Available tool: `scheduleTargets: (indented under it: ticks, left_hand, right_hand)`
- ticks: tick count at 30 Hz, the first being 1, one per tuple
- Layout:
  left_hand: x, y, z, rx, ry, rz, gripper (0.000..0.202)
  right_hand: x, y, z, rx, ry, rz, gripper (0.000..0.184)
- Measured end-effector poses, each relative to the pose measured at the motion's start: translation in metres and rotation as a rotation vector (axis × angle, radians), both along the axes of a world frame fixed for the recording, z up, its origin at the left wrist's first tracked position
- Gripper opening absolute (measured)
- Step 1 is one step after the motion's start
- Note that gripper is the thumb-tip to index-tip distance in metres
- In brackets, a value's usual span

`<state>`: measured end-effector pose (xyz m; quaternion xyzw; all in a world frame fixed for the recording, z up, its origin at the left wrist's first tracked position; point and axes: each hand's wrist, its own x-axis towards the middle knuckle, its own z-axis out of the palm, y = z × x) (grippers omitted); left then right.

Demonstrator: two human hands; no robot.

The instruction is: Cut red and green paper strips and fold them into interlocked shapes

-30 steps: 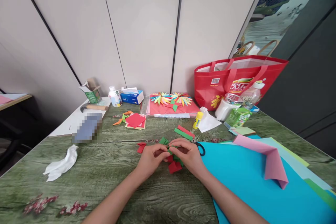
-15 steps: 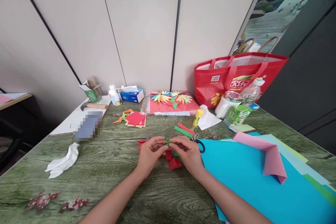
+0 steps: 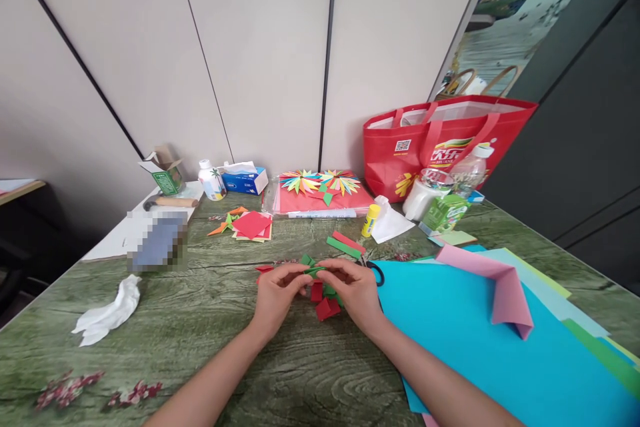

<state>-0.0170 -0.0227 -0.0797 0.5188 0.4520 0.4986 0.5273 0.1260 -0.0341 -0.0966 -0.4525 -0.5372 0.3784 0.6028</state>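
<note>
At the left of the desk (image 3: 215, 320), a crumpled tissue (image 3: 107, 310) lies well apart from the hands, apparently set aside. A stack of square papers (image 3: 253, 225) sits farther back, probably as reserve stock. The left hand (image 3: 275, 297) pinches the left end of a small green paper piece (image 3: 315, 271), fingers narrow against the thumb; its forearm slants inward from the lower left. The piece spans both hands, likely so that each end is steadied. Red folded pieces (image 3: 328, 309) lie just below it, seemingly grouped for easy access. Behind, paper strips (image 3: 346, 245) rest side by side. The right hand (image 3: 355, 290) mirrors the left, fingers narrow on the right end, forearm slanting inward. A glue stick (image 3: 371, 221) stands upright farther back. Scissors (image 3: 377, 272) lie just beside the right hand, presumably for reach. A blue sheet (image 3: 450, 320) lies flat at right.
</note>
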Motion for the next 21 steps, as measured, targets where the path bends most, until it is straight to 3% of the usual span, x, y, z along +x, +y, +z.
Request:
scheduleTargets:
  ticks: [10, 14, 17, 21]
  left_hand:
    - [-0.0006, 0.0016, -0.0021, -0.005, -0.03, 0.012, 0.023]
    - [-0.0027, 0.0049, -0.0009, 0.004, 0.037, -0.074, 0.007]
    - [-0.0049, 0.008, -0.0002, 0.006, 0.093, -0.142, 0.005]
    - [-0.0065, 0.0069, 0.0008, 0.091, 0.178, -0.131, 0.009]
  right_hand:
    - [-0.0007, 0.001, 0.0006, -0.036, 0.064, -0.002, 0.006]
    - [0.0013, 0.0016, -0.0013, -0.059, 0.073, -0.013, 0.01]
    - [0.0032, 0.0023, -0.0023, -0.043, 0.029, -0.005, 0.01]
    - [0.004, 0.0036, -0.0011, -0.006, -0.03, 0.036, 0.007]
